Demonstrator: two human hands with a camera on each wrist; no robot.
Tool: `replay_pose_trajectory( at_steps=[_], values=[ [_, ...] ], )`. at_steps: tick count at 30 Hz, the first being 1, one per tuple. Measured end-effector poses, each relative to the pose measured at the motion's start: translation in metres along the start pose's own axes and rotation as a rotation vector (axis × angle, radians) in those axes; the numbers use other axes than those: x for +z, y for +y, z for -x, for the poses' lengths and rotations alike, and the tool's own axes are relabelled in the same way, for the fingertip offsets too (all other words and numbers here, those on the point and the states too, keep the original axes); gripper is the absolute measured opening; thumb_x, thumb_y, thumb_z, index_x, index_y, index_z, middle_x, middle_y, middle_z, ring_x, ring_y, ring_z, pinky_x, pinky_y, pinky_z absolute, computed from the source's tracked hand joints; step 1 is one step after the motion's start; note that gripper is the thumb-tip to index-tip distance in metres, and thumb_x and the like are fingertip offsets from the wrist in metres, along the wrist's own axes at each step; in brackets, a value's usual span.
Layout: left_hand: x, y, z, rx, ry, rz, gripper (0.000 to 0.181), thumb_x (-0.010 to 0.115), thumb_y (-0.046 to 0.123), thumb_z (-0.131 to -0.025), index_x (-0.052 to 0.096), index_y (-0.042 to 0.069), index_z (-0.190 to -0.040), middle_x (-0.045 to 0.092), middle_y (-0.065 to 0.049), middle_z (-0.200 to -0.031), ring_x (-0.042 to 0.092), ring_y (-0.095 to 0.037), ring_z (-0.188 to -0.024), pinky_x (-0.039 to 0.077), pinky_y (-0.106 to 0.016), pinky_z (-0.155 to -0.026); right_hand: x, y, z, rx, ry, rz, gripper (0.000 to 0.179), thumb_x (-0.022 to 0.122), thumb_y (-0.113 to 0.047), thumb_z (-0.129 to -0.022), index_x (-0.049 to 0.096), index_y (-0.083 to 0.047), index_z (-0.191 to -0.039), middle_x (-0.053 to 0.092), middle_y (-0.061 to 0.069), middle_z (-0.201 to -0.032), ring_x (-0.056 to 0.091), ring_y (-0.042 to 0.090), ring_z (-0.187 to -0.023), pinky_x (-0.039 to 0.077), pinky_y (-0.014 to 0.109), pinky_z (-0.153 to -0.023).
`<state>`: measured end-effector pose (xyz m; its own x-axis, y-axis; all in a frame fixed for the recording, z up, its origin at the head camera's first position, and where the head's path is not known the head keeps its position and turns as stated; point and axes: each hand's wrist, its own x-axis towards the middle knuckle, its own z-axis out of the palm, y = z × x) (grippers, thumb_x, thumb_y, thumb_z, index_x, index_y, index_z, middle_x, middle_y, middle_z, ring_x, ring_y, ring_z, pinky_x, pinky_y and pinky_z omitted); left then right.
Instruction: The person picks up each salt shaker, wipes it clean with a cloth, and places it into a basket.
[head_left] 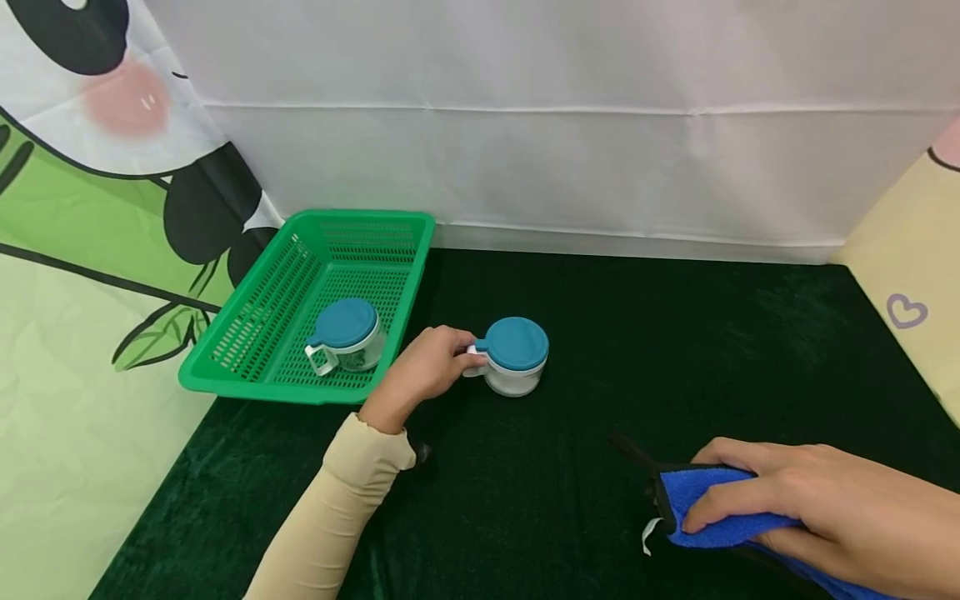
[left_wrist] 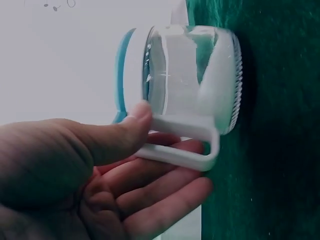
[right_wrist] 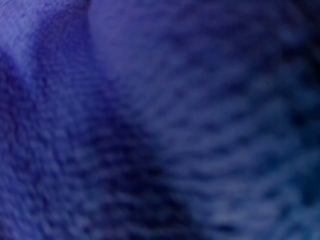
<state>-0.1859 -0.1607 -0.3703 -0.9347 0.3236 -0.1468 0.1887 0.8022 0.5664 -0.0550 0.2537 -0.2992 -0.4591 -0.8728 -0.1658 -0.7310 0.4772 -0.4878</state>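
My left hand pinches the white handle of a seasoning jar, thumb on one side and fingers on the other. This jar has a blue lid, a white collar and a clear body, and stands roughly upright; whether its base touches the dark green cloth I cannot tell. At the lower right, my right hand grips a blue cloth with black edging and a small white tag. Blurred blue fabric fills the right wrist view, hiding that hand's fingers there.
A green perforated basket stands at the left, holding a second blue-lidded jar. Dark green cloth covers the table. A white sheet hangs behind, with printed panels at both sides.
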Motion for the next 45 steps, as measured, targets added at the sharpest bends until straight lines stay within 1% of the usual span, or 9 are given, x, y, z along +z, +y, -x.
replay_pose_trajectory(
  at_steps=[4,11,15,20,26,31,36,41,45],
  values=[
    [0.004,0.004,-0.002,0.045,0.081,0.031,0.019,0.065,0.03,-0.104,0.073,0.014,-0.1,0.066,-0.005,-0.083,0.056,-0.017,-0.07,0.049,-0.032,-0.063,-0.001,0.0,0.0,0.009,-0.003,-0.001,0.059,0.074,-0.014,-0.096,0.054,-0.049,-0.139,0.048,-0.005,-0.141,0.057,0.005,-0.101,0.055,0.023,-0.071],
    [0.014,0.01,-0.006,0.097,0.226,0.075,0.021,0.066,0.032,-0.103,0.075,0.014,-0.11,0.065,-0.001,-0.085,0.057,-0.017,-0.071,0.051,-0.032,-0.063,-0.005,0.004,-0.001,0.062,-0.002,-0.033,0.05,0.071,-0.022,-0.1,0.055,-0.048,-0.139,0.048,-0.001,-0.143,0.059,0.01,-0.103,0.057,0.025,-0.071],
    [0.017,0.014,-0.008,0.138,0.284,0.072,0.023,0.065,0.032,-0.104,0.075,0.013,-0.111,0.066,-0.002,-0.082,0.056,-0.016,-0.067,0.05,-0.031,-0.06,-0.01,0.009,-0.006,0.095,0.064,-0.051,0.051,0.07,-0.018,-0.101,0.055,-0.046,-0.14,0.047,0.002,-0.144,0.06,0.015,-0.106,0.056,0.025,-0.069],
    [0.008,0.031,-0.008,0.192,0.352,0.119,0.027,0.065,0.033,-0.103,0.074,0.011,-0.115,0.067,-0.001,-0.082,0.057,-0.015,-0.067,0.053,-0.031,-0.061,-0.019,0.011,-0.02,0.127,0.279,-0.03,0.054,0.069,-0.007,-0.1,0.058,-0.043,-0.139,0.049,0.002,-0.142,0.063,0.018,-0.105,0.055,0.023,-0.068],
    [-0.006,0.061,-0.006,0.283,0.405,0.219,0.025,0.067,0.03,-0.103,0.074,0.011,-0.118,0.074,0.003,-0.099,0.064,-0.013,-0.08,0.059,-0.031,-0.08,-0.031,0.011,-0.042,0.205,0.615,-0.008,0.051,0.067,0.002,-0.098,0.066,-0.034,-0.135,0.054,-0.001,-0.134,0.061,0.019,-0.097,0.056,0.026,-0.07],
    [-0.012,0.083,-0.005,0.356,0.402,0.353,0.023,0.067,0.025,-0.103,0.074,0.01,-0.118,0.076,0.001,-0.108,0.068,-0.012,-0.09,0.059,-0.031,-0.088,-0.039,0.013,-0.064,0.237,0.929,-0.068,0.042,0.062,0.001,-0.101,0.068,-0.021,-0.136,0.057,0.0,-0.134,0.056,0.015,-0.104,0.047,0.019,-0.082],
    [-0.013,0.1,-0.006,0.397,0.392,0.461,0.022,0.067,0.021,-0.103,0.074,0.008,-0.119,0.076,-0.001,-0.111,0.07,-0.011,-0.095,0.057,-0.029,-0.091,-0.044,0.012,-0.09,0.209,1.175,-0.188,0.037,0.061,-0.004,-0.102,0.066,-0.013,-0.137,0.06,0.003,-0.135,0.055,0.017,-0.115,0.045,0.023,-0.092],
    [-0.014,0.109,-0.008,0.387,0.431,0.519,0.022,0.068,0.02,-0.102,0.074,0.006,-0.117,0.076,-0.002,-0.109,0.071,-0.011,-0.096,0.057,-0.028,-0.092,-0.034,0.019,-0.108,0.172,1.275,-0.312,0.037,0.059,-0.004,-0.103,0.061,-0.008,-0.14,0.059,0.006,-0.135,0.054,0.022,-0.12,0.045,0.031,-0.097],
    [-0.018,0.109,-0.01,0.383,0.47,0.545,0.022,0.068,0.019,-0.101,0.074,0.004,-0.116,0.076,-0.005,-0.109,0.072,-0.013,-0.096,0.058,-0.03,-0.091,-0.017,0.031,-0.112,0.235,1.183,-0.403,0.041,0.056,-0.008,-0.106,0.052,-0.01,-0.146,0.052,0.006,-0.14,0.052,0.022,-0.123,0.046,0.033,-0.096]
  ],
)
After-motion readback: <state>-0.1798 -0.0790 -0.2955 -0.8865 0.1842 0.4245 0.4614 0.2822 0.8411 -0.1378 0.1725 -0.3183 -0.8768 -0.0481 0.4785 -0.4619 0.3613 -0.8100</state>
